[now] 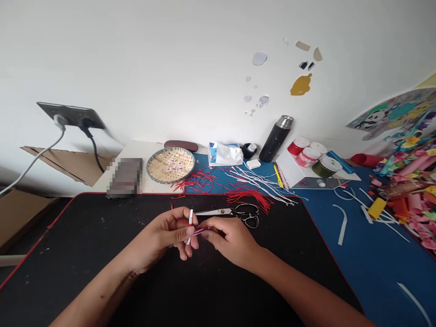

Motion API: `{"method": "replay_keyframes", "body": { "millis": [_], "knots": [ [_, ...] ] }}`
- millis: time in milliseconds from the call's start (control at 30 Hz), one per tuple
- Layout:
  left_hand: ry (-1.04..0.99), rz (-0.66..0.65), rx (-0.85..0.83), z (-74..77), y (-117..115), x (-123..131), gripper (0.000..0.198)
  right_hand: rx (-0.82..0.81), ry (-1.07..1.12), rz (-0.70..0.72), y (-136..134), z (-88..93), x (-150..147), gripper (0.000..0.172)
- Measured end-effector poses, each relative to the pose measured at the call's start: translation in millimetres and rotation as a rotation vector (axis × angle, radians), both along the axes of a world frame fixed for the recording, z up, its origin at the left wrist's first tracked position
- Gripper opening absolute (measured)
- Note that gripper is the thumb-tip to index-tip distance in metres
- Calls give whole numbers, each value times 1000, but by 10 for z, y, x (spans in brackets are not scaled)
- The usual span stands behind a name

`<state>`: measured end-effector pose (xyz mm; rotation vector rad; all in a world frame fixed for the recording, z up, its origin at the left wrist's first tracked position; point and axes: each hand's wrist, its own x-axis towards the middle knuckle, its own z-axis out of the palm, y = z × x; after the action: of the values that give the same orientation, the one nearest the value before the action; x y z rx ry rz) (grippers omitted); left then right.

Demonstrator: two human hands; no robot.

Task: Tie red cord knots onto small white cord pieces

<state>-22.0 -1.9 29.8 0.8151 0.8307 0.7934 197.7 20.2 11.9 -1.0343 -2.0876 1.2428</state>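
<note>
My left hand (173, 231) is closed, with thumb and fingers pinching a short white cord (190, 217) that has a bit of red on it. One white end sticks up above the fingers, another pokes out below the thumb. From the right, my right hand (233, 236) pinches a slim purple piece (200, 231), whose far end meets the cord at my left thumb. Its exact kind is too small to tell. Just behind my hands lie scissors (223, 212) with black handles, their blade tips partly hidden by my left fingers.
Red cords (250, 196) and white cords (262, 181) lie behind the black mat (163, 290). Farther back are a woven basket (153, 175), a tissue box (213, 156), a black flask (275, 138) and thread spools (327, 168). Colourful paper pieces (415, 195) crowd the right.
</note>
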Motion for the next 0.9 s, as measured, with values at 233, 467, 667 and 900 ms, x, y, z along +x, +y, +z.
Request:
{"method": "replay_keyframes", "body": {
  "millis": [233,467,667,900],
  "knots": [
    [-16,81,-10,-6,1,-5,32,-44,-76,41,-32,53,-26,31],
    [28,50,44,17,-2,-42,30,-205,-40,9,-62,89,-42,29],
    [99,-27,93,68,3,-58,32,-574,122,43,-82,101,-20,37],
    [155,-70,116,66,4,-60,31,-799,237,20,-99,45,-28,42]
  ]
}}
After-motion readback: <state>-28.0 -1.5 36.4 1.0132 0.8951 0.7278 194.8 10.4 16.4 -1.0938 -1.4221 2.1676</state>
